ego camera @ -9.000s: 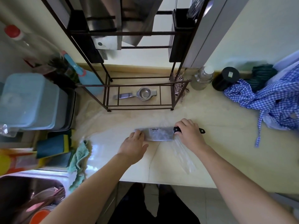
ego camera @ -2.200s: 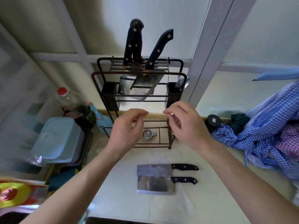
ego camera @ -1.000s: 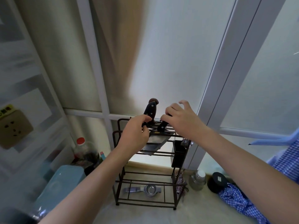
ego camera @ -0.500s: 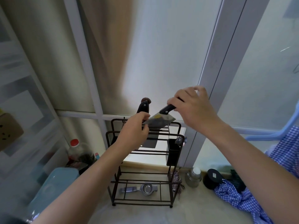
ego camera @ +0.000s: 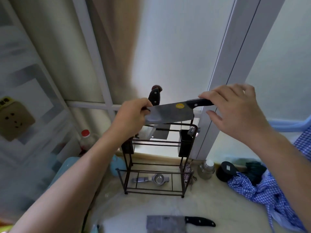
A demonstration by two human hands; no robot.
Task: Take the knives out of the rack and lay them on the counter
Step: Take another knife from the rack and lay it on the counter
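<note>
Holding a cleaver (ego camera: 170,113) up in the air above the rack (ego camera: 158,158), both hands on it. The right hand (ego camera: 235,111) has the black handle, thumb and first fingers curled around it while the other fingers splay loose, so the handle sticks out of the hand toward the left and the blade runs on from there. The left hand (ego camera: 133,115) is closed on the far tip of the blade, pinching the blunt corner. So the cleaver sits roughly level between the two hands, slightly tilted, with a yellow sticker (ego camera: 180,106) on the blade near the handle.

Right behind the left hand there's another knife handle (ego camera: 154,96), dark with rivets, poking up out of the top of the rack, and a blade (ego camera: 159,132) hangs down inside the frame below. Can't tell how many knives are left in there, the hand covers part of it.

Down on the counter (ego camera: 210,207), one cleaver on the counter (ego camera: 178,223) lies flat at the bottom edge of the view, black handle pointing right, well apart from the hands.

Other stuff: a metal squeezer thing (ego camera: 151,179) on the rack's bottom shelf, a small glass jar (ego camera: 206,169) and a black lid (ego camera: 226,170) just right of the rack, a blue checked cloth (ego camera: 262,190) piled on the right, and a bottle with a red cap (ego camera: 85,138) off to the left.
</note>
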